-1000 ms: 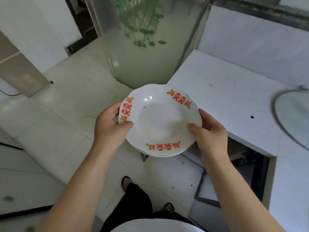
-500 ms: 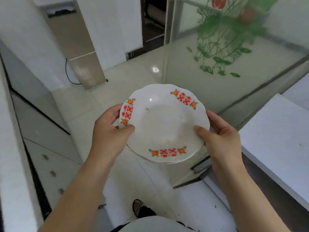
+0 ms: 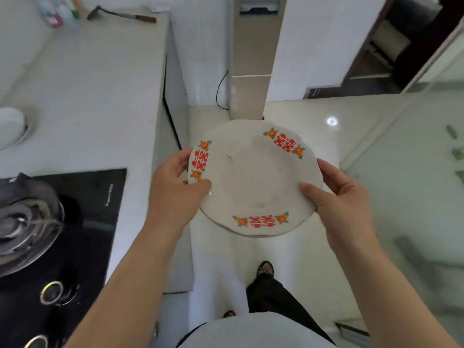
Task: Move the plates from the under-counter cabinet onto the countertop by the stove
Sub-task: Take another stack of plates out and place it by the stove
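- We've got a white countertop (image 3: 88, 84) with a black glass stove (image 3: 100, 222) sunk into its near end.
- Just past the stove, at the left edge, sits something round and white (image 3: 10, 126).
- Way beyond the stove: a long-handled tool (image 3: 120, 15) and some blurry bottles (image 3: 57, 13).
- Right of the stove is the pale tiled floor (image 3: 288, 259), with our sandalled foot (image 3: 266, 268) on it.

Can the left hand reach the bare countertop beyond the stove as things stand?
Probably yes: the left hand, gripping the rim of the plates, is just beside the countertop edge, with nothing visible between them.
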The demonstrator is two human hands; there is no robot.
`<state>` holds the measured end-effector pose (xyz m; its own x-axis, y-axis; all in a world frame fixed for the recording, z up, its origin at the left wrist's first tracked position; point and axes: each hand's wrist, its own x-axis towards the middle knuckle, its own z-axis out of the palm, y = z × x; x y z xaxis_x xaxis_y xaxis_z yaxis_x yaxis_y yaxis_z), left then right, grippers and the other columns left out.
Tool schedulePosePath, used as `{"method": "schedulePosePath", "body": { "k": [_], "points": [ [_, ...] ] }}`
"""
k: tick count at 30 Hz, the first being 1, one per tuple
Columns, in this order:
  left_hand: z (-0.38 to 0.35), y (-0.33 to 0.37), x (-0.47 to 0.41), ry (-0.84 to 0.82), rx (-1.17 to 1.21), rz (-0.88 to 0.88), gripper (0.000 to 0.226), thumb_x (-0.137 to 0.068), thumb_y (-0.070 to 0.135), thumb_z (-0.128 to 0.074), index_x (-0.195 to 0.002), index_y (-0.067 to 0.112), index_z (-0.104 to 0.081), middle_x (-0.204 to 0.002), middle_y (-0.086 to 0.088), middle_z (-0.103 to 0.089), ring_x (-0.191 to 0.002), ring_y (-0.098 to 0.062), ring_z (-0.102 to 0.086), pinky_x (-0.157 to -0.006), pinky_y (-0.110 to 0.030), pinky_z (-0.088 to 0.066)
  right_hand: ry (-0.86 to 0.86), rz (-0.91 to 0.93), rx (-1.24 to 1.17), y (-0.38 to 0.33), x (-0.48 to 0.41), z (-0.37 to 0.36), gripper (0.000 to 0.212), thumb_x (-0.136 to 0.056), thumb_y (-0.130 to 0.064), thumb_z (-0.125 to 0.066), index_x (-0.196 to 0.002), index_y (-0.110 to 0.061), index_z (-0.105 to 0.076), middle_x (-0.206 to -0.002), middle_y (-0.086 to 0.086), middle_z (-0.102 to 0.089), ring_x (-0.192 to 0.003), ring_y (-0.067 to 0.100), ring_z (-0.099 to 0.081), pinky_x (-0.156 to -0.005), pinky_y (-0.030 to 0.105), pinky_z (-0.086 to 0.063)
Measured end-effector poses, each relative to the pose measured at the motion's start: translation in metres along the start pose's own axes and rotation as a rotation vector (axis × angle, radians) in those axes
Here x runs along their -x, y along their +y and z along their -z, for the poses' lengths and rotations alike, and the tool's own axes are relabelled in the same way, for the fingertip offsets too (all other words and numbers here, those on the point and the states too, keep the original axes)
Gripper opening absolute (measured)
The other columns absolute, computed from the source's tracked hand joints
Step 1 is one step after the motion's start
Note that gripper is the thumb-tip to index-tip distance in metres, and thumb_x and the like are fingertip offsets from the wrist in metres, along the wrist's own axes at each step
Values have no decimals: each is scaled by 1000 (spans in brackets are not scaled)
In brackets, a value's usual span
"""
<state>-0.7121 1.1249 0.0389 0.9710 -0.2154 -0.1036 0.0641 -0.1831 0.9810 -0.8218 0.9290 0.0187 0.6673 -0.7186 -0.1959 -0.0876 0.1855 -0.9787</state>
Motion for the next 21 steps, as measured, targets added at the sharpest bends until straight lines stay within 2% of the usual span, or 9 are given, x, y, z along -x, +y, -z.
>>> {"method": "schedulePosePath", "body": {
  "k": [4,7,11,13,17,21],
  "points": [
    [-4,0,-52,53,1,-1,54,-73,-3,-67,-95,45,-55,-103,20,-62,-104,-7,-60,-77,-28,-54,-49,-9,33,-2,-62,-28,49,-71,3,-71,-110,-25,-67,-111,-8,-68,-91,13,-69,-75,33,-57],
    [-23,3,-99,73,-14,-7,53,-73,-2,-68,-91,46,-54,-101,21,-62,-102,-6,-61,-71,-26,-55,-69,-14,34,-5,-118,-42,48,-71,2,-71,-110,-26,-67,-110,-8,-69,-95,16,-67,-80,38,-56],
    [-57,18,-172,105,-44,-5,49,-74,-1,-67,-100,39,-57,-101,20,-63,-99,-4,-61,-61,-16,-53,-81,-6,37,-24,-201,-60,49,-71,3,-71,-109,-27,-65,-110,-9,-68,-90,12,-69,-77,37,-57],
    [-73,28,-206,113,-41,-1,49,-74,-2,-67,-108,32,-57,-102,19,-63,-98,-4,-62,-62,-18,-53,-91,4,40,-36,-239,-67,48,-71,3,-71,-109,-28,-66,-111,-9,-68,-90,13,-69,-75,35,-58],
    [-95,39,-264,135,11,2,52,-74,-4,-68,-112,31,-56,-104,20,-61,-94,-2,-62,-65,-21,-57,-111,36,40,-54,-302,-86,48,-72,3,-71,-106,-30,-66,-108,-12,-68,-89,10,-69,-68,28,-58],
    [-92,40,-314,203,34,30,51,-73,-5,-67,-105,35,-57,-102,19,-63,-91,-1,-64,-67,-26,-57,-174,14,49,-65,-355,-124,46,-72,5,-69,-101,-31,-68,-105,-12,-69,-95,12,-67,-70,29,-58]
  ]
}}
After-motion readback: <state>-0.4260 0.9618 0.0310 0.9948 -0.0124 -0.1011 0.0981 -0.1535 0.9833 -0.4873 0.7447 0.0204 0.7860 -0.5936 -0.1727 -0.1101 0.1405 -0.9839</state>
